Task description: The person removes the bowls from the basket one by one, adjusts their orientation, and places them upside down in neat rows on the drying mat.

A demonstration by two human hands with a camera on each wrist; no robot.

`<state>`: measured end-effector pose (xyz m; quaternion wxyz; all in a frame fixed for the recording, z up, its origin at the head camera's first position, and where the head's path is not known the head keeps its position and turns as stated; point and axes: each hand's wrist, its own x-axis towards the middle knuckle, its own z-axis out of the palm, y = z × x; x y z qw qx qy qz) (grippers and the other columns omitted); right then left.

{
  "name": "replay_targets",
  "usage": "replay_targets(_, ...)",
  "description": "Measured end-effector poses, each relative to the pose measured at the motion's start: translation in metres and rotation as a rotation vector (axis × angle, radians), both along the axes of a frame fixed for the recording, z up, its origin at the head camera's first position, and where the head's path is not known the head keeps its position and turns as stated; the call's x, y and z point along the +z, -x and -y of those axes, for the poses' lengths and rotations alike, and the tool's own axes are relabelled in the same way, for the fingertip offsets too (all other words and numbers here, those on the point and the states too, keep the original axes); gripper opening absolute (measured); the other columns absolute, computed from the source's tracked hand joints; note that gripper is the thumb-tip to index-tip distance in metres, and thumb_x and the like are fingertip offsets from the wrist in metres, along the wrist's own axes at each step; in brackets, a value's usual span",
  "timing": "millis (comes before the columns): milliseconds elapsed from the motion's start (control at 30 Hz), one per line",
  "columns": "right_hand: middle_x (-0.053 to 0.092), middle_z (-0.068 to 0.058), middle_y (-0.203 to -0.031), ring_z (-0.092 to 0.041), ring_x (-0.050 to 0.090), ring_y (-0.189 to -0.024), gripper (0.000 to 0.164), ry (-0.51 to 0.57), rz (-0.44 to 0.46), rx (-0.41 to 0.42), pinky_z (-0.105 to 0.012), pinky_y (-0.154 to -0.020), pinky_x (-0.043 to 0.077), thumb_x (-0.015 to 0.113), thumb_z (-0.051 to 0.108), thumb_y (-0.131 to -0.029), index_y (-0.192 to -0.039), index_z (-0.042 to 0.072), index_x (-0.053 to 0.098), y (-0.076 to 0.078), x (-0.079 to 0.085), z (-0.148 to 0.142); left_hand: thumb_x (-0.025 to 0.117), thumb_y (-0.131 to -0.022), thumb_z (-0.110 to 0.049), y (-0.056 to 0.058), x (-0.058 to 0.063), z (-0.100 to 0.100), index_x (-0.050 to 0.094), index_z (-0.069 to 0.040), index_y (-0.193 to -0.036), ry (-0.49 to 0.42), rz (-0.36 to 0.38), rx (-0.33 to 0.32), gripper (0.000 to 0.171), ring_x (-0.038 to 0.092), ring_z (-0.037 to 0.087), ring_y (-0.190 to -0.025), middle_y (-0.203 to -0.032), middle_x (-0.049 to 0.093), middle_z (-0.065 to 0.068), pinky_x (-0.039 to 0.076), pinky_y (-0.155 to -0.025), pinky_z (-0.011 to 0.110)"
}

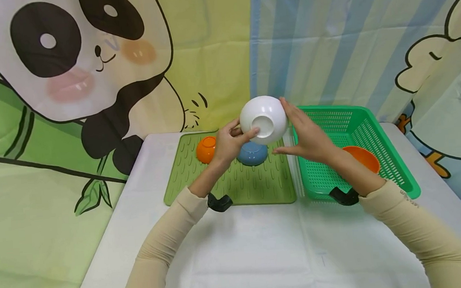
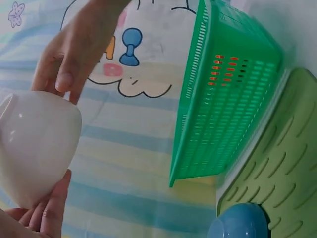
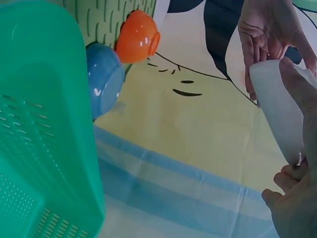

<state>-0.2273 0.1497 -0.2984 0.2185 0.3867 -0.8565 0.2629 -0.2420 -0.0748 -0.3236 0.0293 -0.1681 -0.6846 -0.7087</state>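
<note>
A white bowl (image 1: 265, 118) is held up above the far part of the table (image 1: 258, 249), tilted so that its round foot faces the wearer – in the head view it overlaps the top of the upturned blue bowl (image 1: 253, 156). The left hand (image 1: 229, 143) has it pinched at its left side, thumb laid across the outside onto the foot, the other fingers behind and mostly hidden there. The right hand (image 1: 309, 136) is spread, its fingers fairly straight and touching the bowl's right side, its thumb stretched apart from them toward the lower edge; whether that thumb touches the bowl I cannot tell. Below, a green mat (image 1: 258, 191) carries the blue bowl and, to its left, a smaller orange bowl (image 1: 205, 152), also foot up. Just right of the mat stands a green basket (image 1: 328, 107) with slotted walls, and in it lies an orange dish (image 1: 365, 156), partly covered by the right forearm. Cream sleeves (image 1: 169, 239) reach nearly to both wrists, and behind everything hangs a printed curtain (image 1: 211, 38) – a panda at left, blue stripes toward the right
</note>
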Motion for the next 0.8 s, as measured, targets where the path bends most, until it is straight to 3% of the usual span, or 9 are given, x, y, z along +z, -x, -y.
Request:
replay_targets(200, 0.018, -0.014, -0.151, -0.031, 0.020, -0.136, 0.123, 0.032, -0.012, -0.020, -0.053, -0.102, 0.031, 0.089, 0.023, -0.058, -0.149, 0.008, 0.008, 0.000, -0.007, 0.005, 0.070, -0.081, -0.021, -0.002, 0.005, 0.001, 0.058, -0.003, -0.124, -0.067, 0.141, -0.064, 0.047, 0.065, 0.026, -0.090, -0.114, 0.059, 0.012, 0.055, -0.077, 0.037)
replay_targets(433, 0.019, -0.017, -0.150, -0.032, 0.018, -0.137, 0.123, 0.039, 0.008, -0.063, -0.056, -0.101, 0.032, 0.088, 0.026, -0.059, -0.149, 0.010, 0.007, -0.002, -0.016, 0.007, 0.068, -0.083, -0.025, 0.000, 0.004, 0.004, 0.060, 0.001, -0.120, -0.050, 0.254, -0.090, 0.045, 0.067, 0.025, -0.081, -0.106, 0.064, 0.017, 0.055, -0.075, 0.038)
replay_targets(800, 0.021, -0.018, -0.149, -0.034, 0.020, -0.136, 0.117, 0.064, 0.041, -0.119, -0.057, -0.099, 0.032, 0.087, 0.027, -0.061, -0.148, 0.005, 0.013, -0.005, -0.027, 0.011, 0.066, -0.083, -0.033, 0.002, 0.003, 0.006, 0.063, 0.004, -0.111, 0.005, 0.334, -0.117, 0.046, 0.068, 0.024, -0.075, -0.094, 0.066, 0.020, 0.055, -0.075, 0.039)
